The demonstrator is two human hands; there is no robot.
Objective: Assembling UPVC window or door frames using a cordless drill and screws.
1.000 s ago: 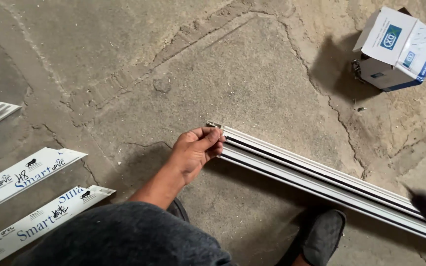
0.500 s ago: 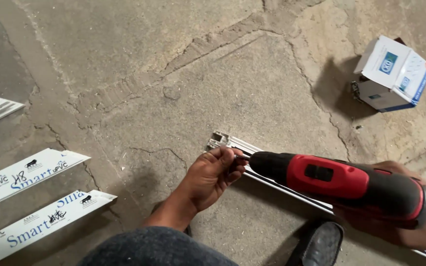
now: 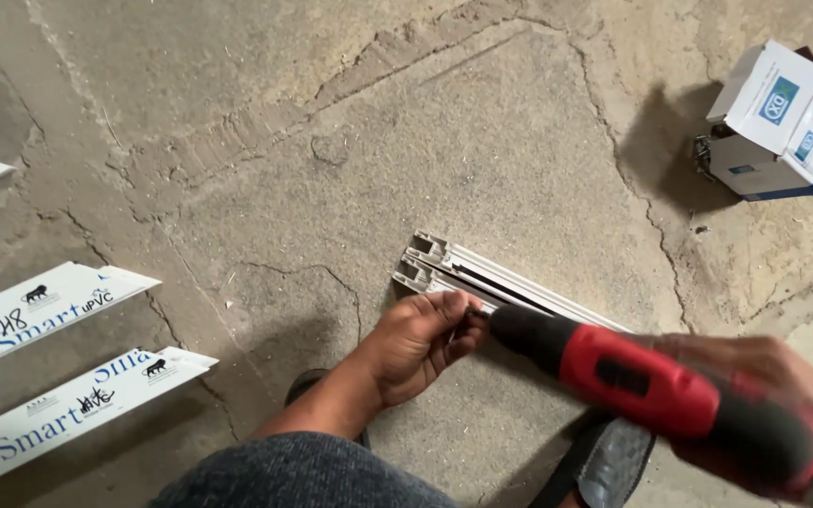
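Right hand (image 3: 755,395) grips red drill (image 3: 642,381); left hand (image 3: 421,339) pinches at its tip.

Light: even, soft daylight, fairly bright, no glare.
Shadows: the box (image 3: 783,118) casts a dark one to its left, so light seems to come from the right.
Blur: right hand (image 3: 755,404) and drill (image 3: 651,386) smeared.
Floor (image 3: 331,141): sharp.
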